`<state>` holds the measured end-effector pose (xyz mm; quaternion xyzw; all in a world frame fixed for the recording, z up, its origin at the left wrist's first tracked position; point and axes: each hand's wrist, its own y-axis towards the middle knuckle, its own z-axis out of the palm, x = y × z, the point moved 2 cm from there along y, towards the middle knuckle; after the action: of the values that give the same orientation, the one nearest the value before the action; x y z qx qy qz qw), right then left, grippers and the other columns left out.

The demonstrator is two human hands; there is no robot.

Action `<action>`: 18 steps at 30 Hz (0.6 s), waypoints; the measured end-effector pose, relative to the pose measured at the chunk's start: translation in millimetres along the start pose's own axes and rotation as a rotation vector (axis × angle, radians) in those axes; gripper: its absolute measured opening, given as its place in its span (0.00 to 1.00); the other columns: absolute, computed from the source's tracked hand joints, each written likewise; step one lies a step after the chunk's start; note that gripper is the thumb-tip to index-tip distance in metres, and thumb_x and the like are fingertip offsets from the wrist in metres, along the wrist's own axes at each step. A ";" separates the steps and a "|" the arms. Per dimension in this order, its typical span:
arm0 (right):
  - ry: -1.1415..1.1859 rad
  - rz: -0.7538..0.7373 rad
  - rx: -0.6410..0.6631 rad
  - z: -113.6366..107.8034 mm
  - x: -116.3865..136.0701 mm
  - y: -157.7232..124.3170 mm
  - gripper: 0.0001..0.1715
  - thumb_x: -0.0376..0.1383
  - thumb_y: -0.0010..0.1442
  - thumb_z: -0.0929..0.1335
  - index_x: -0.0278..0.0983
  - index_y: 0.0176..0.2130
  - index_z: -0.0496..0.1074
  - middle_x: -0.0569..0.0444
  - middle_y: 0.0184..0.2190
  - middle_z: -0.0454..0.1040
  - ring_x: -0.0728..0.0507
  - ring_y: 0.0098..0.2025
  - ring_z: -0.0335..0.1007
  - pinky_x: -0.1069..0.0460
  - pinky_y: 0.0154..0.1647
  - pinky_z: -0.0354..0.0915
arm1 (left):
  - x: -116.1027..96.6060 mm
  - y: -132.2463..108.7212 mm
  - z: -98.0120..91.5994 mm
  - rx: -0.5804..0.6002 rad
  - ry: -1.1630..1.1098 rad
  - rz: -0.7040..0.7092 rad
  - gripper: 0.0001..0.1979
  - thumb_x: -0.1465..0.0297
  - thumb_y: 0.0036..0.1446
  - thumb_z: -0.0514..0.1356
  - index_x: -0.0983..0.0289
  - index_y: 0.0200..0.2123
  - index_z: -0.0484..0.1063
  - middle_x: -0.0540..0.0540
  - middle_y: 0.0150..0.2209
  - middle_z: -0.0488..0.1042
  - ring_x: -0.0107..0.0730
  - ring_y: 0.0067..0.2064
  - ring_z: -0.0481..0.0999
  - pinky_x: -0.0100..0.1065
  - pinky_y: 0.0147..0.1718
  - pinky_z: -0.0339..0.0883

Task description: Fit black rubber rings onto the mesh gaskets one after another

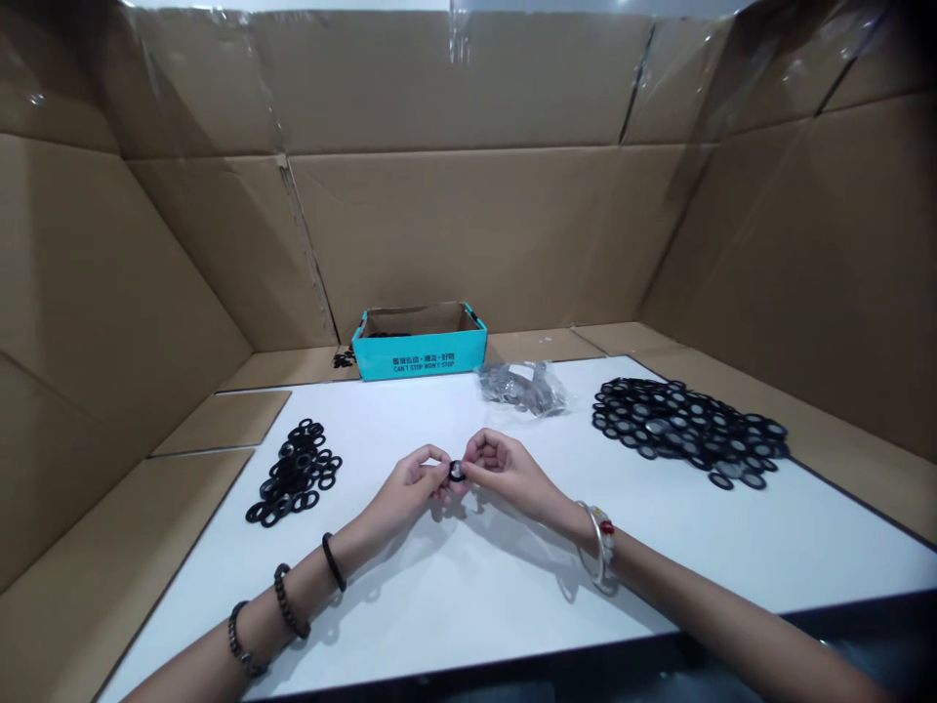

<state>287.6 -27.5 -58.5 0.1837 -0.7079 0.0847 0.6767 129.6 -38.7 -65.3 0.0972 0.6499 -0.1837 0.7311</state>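
Two hands meet low in the middle of the frame, with the forearms angling in from the bottom corners. The left hand [406, 485] and the right hand [505, 474] are both curled rather than spread, their fingertips pinching opposite edges of one black ring [457, 471] with a silvery centre. The ring is round, so it shows no long axis. It sits between the hands, about equally near each and apparently lifted just off the white tabletop [512, 605], though its exact tilt is too small to tell.

Three bands circle the left wrist and forearm: a black cord [333, 561], a brown bead bracelet [287, 600] and a dark bead bracelet [244, 640]. A silver bangle [598, 552] hangs at the right wrist.

Left of the hands lies a heap of black rings [295, 472], nearer the left hand. A larger spread of black rings with silvery centres [684, 430] covers the right side of the tabletop, nearer the right hand. Straight ahead, toward the far edge, is a clear plastic bag of grey parts [522, 388]. Beyond it, at upper centre, stands an open teal box [420, 356], with a few small black pieces [344, 358] just beside it. Brown cardboard walls [468, 234] rise behind and around everything.
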 end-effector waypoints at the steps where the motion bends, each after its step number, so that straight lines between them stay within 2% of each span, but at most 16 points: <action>1: 0.007 -0.006 -0.011 0.7 -0.4 -0.4 0.17 0.44 0.49 0.70 0.35 0.31 0.64 0.55 0.25 0.71 0.49 0.27 0.70 0.54 0.28 0.63 | -0.2 -0.1 0.1 -0.009 0.003 0.004 0.17 0.57 0.49 0.61 0.65 0.32 0.65 0.54 0.26 0.75 0.26 0.24 0.70 0.27 0.23 0.61; 4: 0.016 -0.009 0.005 2.0 -0.7 -0.3 0.17 0.44 0.50 0.70 0.34 0.35 0.67 0.54 0.27 0.72 0.48 0.29 0.71 0.53 0.31 0.65 | -2.3 -1.2 1.6 -0.034 0.019 0.025 0.17 0.56 0.49 0.60 0.65 0.31 0.65 0.53 0.25 0.74 0.26 0.24 0.69 0.27 0.22 0.61; 7: 0.011 0.021 0.060 1.8 0.7 0.1 0.18 0.45 0.51 0.69 0.33 0.34 0.69 0.51 0.28 0.74 0.47 0.31 0.71 0.52 0.32 0.65 | -5.8 -3.1 4.0 -0.053 0.019 0.049 0.17 0.57 0.49 0.61 0.66 0.30 0.66 0.53 0.24 0.73 0.25 0.23 0.69 0.27 0.22 0.61; 11: 0.008 0.022 0.067 0.1 0.5 0.5 0.17 0.46 0.52 0.68 0.33 0.33 0.68 0.51 0.30 0.74 0.46 0.33 0.71 0.50 0.35 0.65 | -7.2 -4.5 4.0 -0.092 -0.019 0.025 0.16 0.62 0.42 0.66 0.66 0.30 0.67 0.55 0.26 0.76 0.29 0.26 0.73 0.28 0.26 0.62; 14: -0.032 -0.009 0.059 0.8 -3.4 1.0 0.17 0.46 0.54 0.67 0.34 0.33 0.66 0.52 0.29 0.71 0.47 0.32 0.69 0.52 0.33 0.63 | -4.7 -3.9 2.1 -0.134 -0.032 0.009 0.15 0.66 0.40 0.68 0.66 0.30 0.69 0.57 0.28 0.78 0.34 0.31 0.76 0.29 0.30 0.63; 18: -0.076 -0.012 0.069 4.5 -8.2 0.6 0.17 0.47 0.56 0.64 0.35 0.32 0.64 0.54 0.27 0.68 0.48 0.30 0.65 0.53 0.31 0.61 | -0.5 -3.4 2.4 -0.165 -0.037 -0.019 0.13 0.66 0.40 0.68 0.67 0.29 0.71 0.57 0.27 0.78 0.33 0.30 0.76 0.29 0.30 0.63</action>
<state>283.4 -27.4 -66.8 0.2141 -0.7288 0.0978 0.6430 130.4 -42.7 -64.1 0.0270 0.6500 -0.1382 0.7467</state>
